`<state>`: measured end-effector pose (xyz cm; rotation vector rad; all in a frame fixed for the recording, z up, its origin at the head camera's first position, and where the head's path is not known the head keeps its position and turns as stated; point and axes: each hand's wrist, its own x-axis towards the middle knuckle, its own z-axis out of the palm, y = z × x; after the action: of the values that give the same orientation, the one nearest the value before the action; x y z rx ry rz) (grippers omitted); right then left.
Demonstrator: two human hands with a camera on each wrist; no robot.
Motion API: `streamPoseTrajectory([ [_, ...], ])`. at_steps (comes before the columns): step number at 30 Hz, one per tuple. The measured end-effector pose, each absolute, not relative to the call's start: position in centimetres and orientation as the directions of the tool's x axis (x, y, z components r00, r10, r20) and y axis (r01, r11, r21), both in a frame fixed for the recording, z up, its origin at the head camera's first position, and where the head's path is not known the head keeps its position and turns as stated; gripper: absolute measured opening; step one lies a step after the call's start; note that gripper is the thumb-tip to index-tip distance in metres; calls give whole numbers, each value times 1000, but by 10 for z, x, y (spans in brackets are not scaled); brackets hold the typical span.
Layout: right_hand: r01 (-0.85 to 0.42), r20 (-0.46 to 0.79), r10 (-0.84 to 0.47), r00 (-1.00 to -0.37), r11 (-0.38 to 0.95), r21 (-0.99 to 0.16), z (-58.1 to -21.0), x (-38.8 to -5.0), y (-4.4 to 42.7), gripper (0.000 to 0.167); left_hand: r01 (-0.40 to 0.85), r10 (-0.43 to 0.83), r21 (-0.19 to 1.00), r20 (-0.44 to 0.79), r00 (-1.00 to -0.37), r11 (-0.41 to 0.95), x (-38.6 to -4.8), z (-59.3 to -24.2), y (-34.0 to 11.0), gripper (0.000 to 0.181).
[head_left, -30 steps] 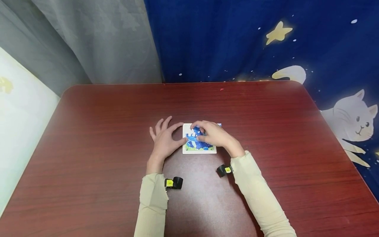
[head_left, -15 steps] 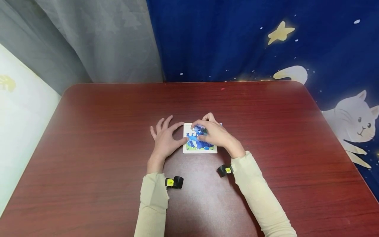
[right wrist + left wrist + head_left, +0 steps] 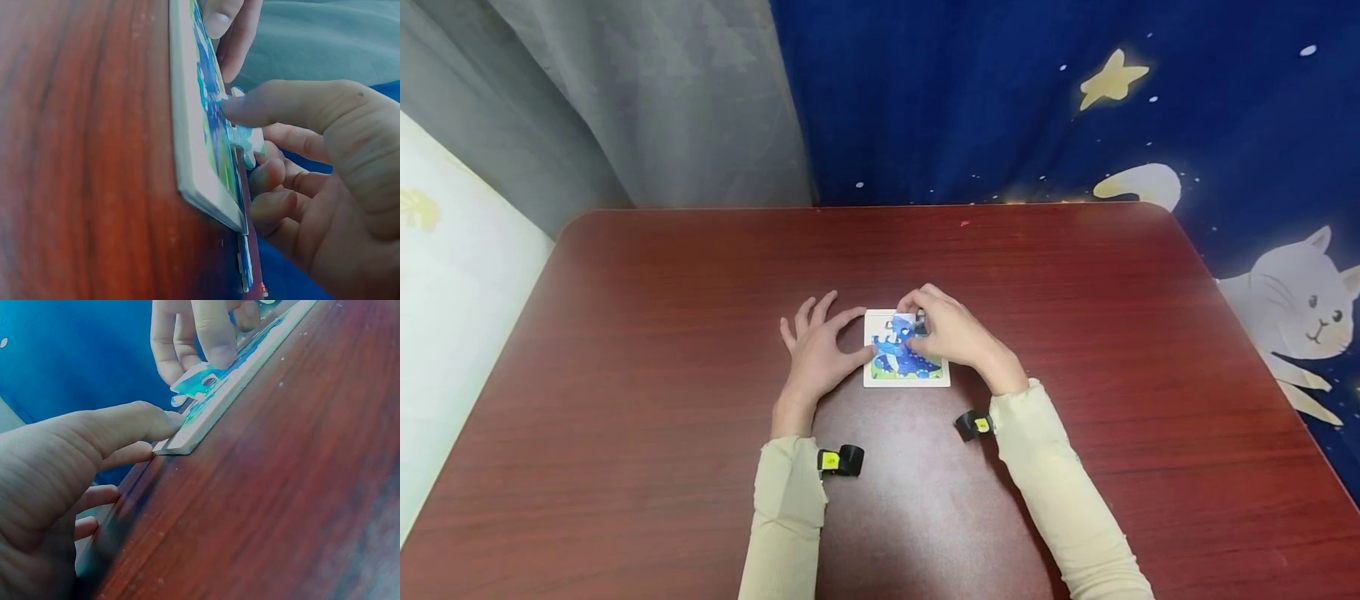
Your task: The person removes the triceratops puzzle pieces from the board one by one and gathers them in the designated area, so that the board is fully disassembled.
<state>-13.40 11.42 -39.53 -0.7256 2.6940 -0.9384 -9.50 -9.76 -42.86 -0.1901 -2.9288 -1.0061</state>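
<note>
A white-framed jigsaw puzzle (image 3: pixel 907 382) with a blue dinosaur picture lies flat on the table. My left hand (image 3: pixel 817 357) is spread at its left side; the thumb rests on the frame's edge and the index fingertip touches near the far left corner. Over the upper right part of the picture, my right hand (image 3: pixel 953 332) pinches a puzzle piece (image 3: pixel 247 139) between thumb and fingers. That piece (image 3: pixel 195 381) stands tilted up from the board in the left wrist view. Part of the picture is hidden under the right hand.
In the right wrist view, a thin blue and white piece (image 3: pixel 245 265) lies on the table past the frame's corner. The reddish-brown table (image 3: pixel 662 375) has a tiny red speck (image 3: pixel 965 223) near its far edge. Grey and blue curtains (image 3: pixel 925 100) hang behind.
My right hand has shifted slightly right and its fingertips have moved off the picture's middle, so more of the dinosaur shows. The left hand and the frame have stayed in place.
</note>
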Motion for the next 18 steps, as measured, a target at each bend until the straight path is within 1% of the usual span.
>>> streamPoseTrajectory([
  [2,-396,-7,-510,-860,676,-621,-395,-134,115,38,128,101,609,78,-992,783,-95,-429,-97,56],
  [4,-407,9,-511,-859,673,-617,-395,-134,116,35,125,99,609,77,-992,783,-96,-429,-97,56],
  [10,-433,21,-529,-849,671,-601,-396,-134,120,36,123,98,608,75,-992,785,-95,-429,-96,57],
  [18,-449,-5,-546,-838,695,-562,-395,-135,120,37,120,96,604,72,-993,788,-94,-428,-97,57],
])
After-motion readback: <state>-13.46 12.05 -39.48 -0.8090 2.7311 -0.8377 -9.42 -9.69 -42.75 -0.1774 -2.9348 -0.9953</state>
